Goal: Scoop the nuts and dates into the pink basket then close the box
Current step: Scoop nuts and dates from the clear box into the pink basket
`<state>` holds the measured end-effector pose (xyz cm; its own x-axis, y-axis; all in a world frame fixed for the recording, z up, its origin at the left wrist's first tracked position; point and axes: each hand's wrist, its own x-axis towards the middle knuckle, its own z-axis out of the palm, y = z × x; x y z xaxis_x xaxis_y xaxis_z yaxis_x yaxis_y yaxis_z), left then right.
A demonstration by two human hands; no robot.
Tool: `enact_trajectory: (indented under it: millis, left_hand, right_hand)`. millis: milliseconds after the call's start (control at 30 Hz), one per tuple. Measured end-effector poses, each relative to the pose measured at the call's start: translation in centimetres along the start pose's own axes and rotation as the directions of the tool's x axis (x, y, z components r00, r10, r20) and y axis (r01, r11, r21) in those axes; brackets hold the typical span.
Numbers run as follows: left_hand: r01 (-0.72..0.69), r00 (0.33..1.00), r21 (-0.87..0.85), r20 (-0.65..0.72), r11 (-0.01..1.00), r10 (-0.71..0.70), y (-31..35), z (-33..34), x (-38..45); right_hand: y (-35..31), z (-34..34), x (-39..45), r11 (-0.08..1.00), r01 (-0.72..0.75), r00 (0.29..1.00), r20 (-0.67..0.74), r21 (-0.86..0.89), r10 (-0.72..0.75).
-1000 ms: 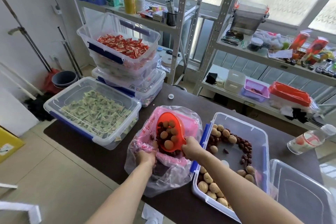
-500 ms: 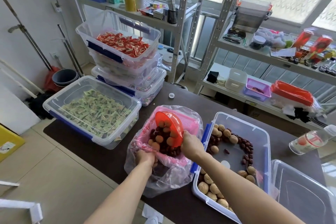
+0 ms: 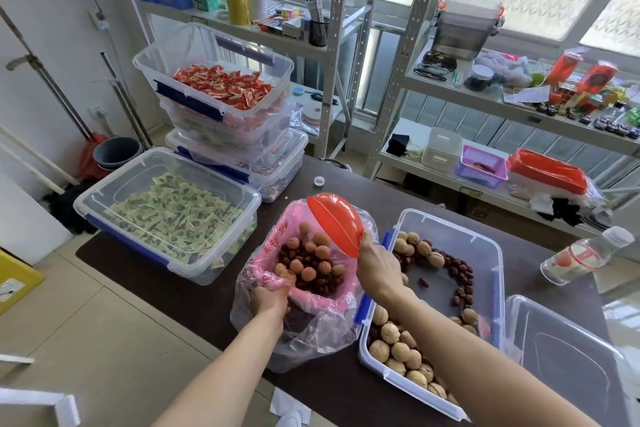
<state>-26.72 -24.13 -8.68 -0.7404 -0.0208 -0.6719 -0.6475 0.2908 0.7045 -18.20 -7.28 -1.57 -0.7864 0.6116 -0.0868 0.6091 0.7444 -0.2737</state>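
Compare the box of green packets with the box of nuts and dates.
The green-packet box lies left of the pink basket and is covered edge to edge with flat packets; the nut box lies right of it, its middle scooped bare, with nuts and dates only around the sides. No hand is at the green-packet box; the right hand's forearm crosses the nut box. Both are clear, lidless, with blue latches.

Two bare arms reach in from the bottom. No sleeves cover them. The left hand [image 3: 268, 300] and the right hand [image 3: 379, 267] wear no gloves, rings or watches.
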Motion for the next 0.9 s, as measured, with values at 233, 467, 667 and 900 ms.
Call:
enact_trajectory:
  millis: [233, 467, 667, 900]
  left_hand:
    - [-0.124, 0.992, 0.065, -0.006, 0.990, 0.125, -0.4, -0.1, -1.6]
    - [-0.296, 0.919, 0.045, 0.287, 0.954, 0.271, -0.4, 1.9, -7.8]
    - [-0.381, 0.847, 0.148, 0.452, 0.913, 0.280, -2.9, 4.4, -9.9]
    - [-0.476, 0.811, 0.298, 0.514, 0.828, 0.280, -5.6, 5.8, -10.9]
  right_hand:
    - [3.1, -2.0, -0.4, 0.971, 0.049, 0.991, -0.130, 0.236, -0.019]
    - [8.2, -3.7, -1.4, 0.897, -0.020, 0.961, -0.238, 0.443, 0.139]
    - [12.9, -4.7, -3.8, 0.889, -0.116, 0.932, -0.261, 0.444, 0.252]
    - [17.8, -4.9, -8.0, 0.958, -0.263, 0.950, -0.140, 0.115, 0.278]
